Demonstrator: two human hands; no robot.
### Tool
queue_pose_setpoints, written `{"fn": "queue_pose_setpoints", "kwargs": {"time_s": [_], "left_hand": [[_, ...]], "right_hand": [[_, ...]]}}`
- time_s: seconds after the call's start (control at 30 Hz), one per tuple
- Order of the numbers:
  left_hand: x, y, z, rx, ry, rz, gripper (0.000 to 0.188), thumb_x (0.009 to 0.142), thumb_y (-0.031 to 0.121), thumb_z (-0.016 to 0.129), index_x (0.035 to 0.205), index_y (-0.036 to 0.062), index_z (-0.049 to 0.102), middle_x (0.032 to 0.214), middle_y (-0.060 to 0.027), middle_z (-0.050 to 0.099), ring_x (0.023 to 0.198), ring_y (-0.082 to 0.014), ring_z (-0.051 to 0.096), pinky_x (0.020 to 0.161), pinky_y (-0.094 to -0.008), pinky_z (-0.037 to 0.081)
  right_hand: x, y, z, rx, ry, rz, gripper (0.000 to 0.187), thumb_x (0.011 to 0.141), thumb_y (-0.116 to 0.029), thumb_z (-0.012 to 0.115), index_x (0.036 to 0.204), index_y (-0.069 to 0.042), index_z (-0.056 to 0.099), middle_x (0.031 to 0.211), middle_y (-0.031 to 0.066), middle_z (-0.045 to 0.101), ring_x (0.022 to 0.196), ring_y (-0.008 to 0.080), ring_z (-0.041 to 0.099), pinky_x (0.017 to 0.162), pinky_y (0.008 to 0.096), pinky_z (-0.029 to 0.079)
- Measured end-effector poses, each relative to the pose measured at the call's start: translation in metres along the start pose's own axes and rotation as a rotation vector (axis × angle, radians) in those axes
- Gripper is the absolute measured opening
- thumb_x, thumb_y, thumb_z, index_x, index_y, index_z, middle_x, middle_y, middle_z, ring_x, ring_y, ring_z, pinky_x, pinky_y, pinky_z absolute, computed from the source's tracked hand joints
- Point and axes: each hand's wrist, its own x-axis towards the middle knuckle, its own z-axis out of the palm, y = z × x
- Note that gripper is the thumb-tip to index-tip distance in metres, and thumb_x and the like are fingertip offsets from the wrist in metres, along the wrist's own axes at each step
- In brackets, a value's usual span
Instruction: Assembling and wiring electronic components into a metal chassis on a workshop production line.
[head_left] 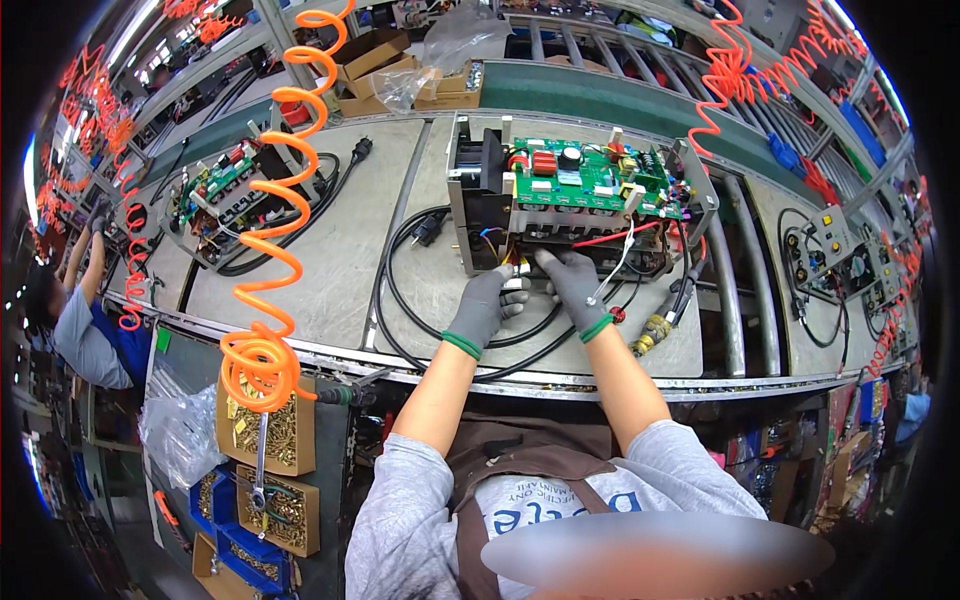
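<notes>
An open electronic unit (485, 225) with a dark metal frame stands on the bench before me, a green circuit board (590, 175) across its top. At its near side, my gloved left hand (487, 308) is closed around a small white wire connector (516, 269) with thin coloured wires. Close beside it, my gloved right hand (575, 287) has its fingers bent together at the same wires; what they pinch is hidden. A white cable (627, 250) and a red wire (612, 236) hang from the unit by my right hand.
A black power cord (385, 300) loops around the unit's left and near sides. A brass fitting (655, 330) lies at the right, before metal rollers (752, 290). An orange coiled hose (270, 240) hangs at left. Boxes of screws (300, 425) sit below; a co-worker (85, 320) stands far left.
</notes>
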Motion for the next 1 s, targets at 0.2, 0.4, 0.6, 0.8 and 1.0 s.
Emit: {"fn": "queue_pose_setpoints", "kwargs": {"time_s": [0.2, 0.4, 0.6, 0.8, 1.0], "left_hand": [[-0.005, 0.000, 0.009, -0.013, -0.037, 0.016, 0.025, 0.099, 0.028, 0.062, 0.108, 0.0051, 0.065, 0.091, -0.0076, 0.071, 0.069, -0.0139, 0.068, 0.053, -0.0245, 0.056], [-0.023, 0.028, 0.000, 0.382, -0.003, 0.239, 0.034, 0.093, 0.022, 0.065, 0.117, -0.0023, 0.065, 0.086, -0.0055, 0.069, 0.064, -0.0090, 0.062, 0.052, -0.0218, 0.049], [-0.020, 0.031, -0.007, 0.530, 0.016, 0.375, 0.037, 0.092, 0.022, 0.067, 0.118, -0.0038, 0.064, 0.089, -0.0078, 0.070, 0.066, -0.0101, 0.061, 0.053, -0.0253, 0.048], [-0.009, 0.005, -0.013, 1.631, 0.241, 1.315, 0.020, 0.082, 0.019, 0.072, 0.101, 0.0200, 0.068, 0.092, -0.0046, 0.062, 0.074, -0.0270, 0.065, 0.063, -0.0409, 0.053], [0.010, 0.005, 0.004, 1.481, 0.092, 0.867, 0.014, 0.091, 0.027, 0.061, 0.099, 0.0170, 0.067, 0.079, -0.0061, 0.067, 0.067, -0.0229, 0.068, 0.057, -0.0384, 0.054]], "right_hand": [[-0.003, -0.006, 0.000, -0.136, -0.279, 0.004, 0.042, 0.094, -0.041, 0.068, 0.097, 0.001, 0.072, 0.075, 0.0029, 0.067, 0.060, 0.0074, 0.060, 0.046, 0.0231, 0.041], [-0.018, 0.000, 0.002, -0.014, -0.156, 0.052, 0.036, 0.101, -0.032, 0.059, 0.112, 0.002, 0.064, 0.086, 0.0067, 0.071, 0.064, 0.0124, 0.066, 0.046, 0.0244, 0.046], [-0.004, 0.003, -0.021, 0.405, -0.150, 0.220, 0.027, 0.102, -0.027, 0.054, 0.102, -0.002, 0.062, 0.078, 0.0035, 0.064, 0.054, 0.0096, 0.058, 0.040, 0.0226, 0.039], [0.002, 0.016, -0.010, 1.059, -0.559, 0.634, 0.023, 0.101, -0.027, 0.050, 0.097, -0.006, 0.059, 0.064, -0.0069, 0.045, 0.046, 0.0033, 0.036, 0.035, 0.0201, 0.027], [-0.001, 0.029, -0.003, 1.501, -0.843, 0.668, 0.024, 0.102, -0.024, 0.047, 0.088, -0.008, 0.057, 0.062, -0.0088, 0.041, 0.044, 0.0035, 0.035, 0.035, 0.0211, 0.026]]}}
